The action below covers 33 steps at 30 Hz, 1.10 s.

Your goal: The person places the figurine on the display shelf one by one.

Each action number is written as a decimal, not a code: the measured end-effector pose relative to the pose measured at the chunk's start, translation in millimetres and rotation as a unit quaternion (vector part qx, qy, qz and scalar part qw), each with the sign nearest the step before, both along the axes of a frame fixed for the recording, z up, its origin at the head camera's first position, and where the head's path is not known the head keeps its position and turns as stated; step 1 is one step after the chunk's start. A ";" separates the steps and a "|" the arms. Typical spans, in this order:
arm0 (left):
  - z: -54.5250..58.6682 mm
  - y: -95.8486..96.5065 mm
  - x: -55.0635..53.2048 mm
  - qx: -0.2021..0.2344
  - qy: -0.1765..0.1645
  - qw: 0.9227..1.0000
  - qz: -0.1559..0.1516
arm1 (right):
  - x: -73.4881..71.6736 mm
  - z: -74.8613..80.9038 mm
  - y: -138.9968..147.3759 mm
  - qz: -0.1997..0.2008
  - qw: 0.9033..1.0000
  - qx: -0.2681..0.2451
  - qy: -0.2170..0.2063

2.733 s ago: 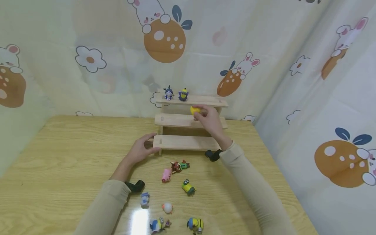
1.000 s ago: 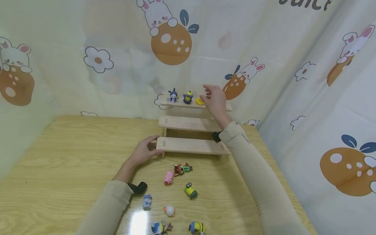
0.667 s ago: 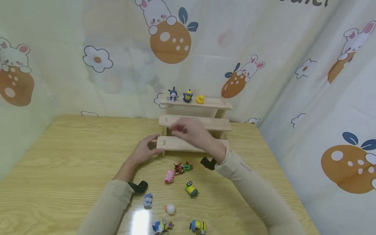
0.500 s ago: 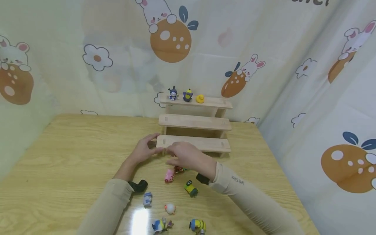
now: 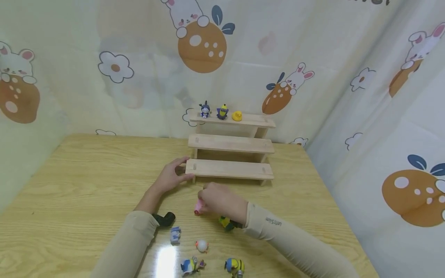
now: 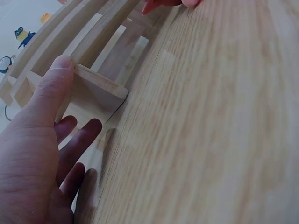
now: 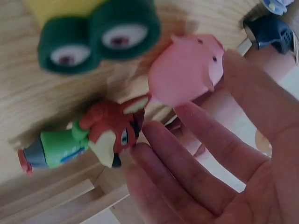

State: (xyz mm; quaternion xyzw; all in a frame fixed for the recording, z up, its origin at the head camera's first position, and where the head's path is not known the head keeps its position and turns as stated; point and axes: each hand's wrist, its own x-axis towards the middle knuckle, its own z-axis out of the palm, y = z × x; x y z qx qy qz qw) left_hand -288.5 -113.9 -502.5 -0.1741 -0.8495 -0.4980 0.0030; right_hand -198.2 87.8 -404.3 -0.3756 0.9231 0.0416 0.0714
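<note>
One side steadies, the other straddles

Far left on my feed, the left grip (image 5: pixel 168 177) clasps the wooden stand (image 5: pixel 229 168) at its lower left end, thumb in front, presumably so it can't slide. Next, the pink pig (image 7: pixel 182 72) lies on the tabletop (image 5: pixel 104 173) before the stand, snout toward the person, long axis roughly front-to-back. The right grip (image 5: pixel 222 199) straddles it, fingers spread, presumably to suit its plump body; I can't tell whether the tips press.

"letsslim" on right sleeve (image 5: pixel 295 240); curtain lettering (image 5: pixel 376 1) cut off.
</note>
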 end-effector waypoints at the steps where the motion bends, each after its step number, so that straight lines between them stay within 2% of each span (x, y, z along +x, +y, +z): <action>1: 0.2 0.0 -0.2 0.001 0.001 1.000 0.000 | 0.1 -1.5 -1.1 0.000 1.000 0.004 0.006; 5: 0.5 -0.6 -0.2 0.002 -0.004 1.000 -0.001 | 0.7 -6.3 -7.5 -0.001 0.999 0.034 0.028; 10: -0.3 -1.2 0.5 -0.005 -0.009 1.000 -0.001 | 3.3 -11.4 -15.6 -0.003 0.997 0.063 0.034; 16: -0.5 -1.0 0.3 -0.001 -0.016 1.000 -0.003 | 8.6 -15.6 -21.5 0.006 0.998 0.054 0.022; 22: -0.9 0.0 -0.3 0.005 -0.020 1.000 -0.004 | 12.9 -17.5 -23.7 0.003 0.998 0.059 0.028; 33: 1.0 0.0 -0.1 0.014 -0.013 1.000 -0.010 | 14.4 -15.8 -23.3 0.016 0.999 0.040 0.030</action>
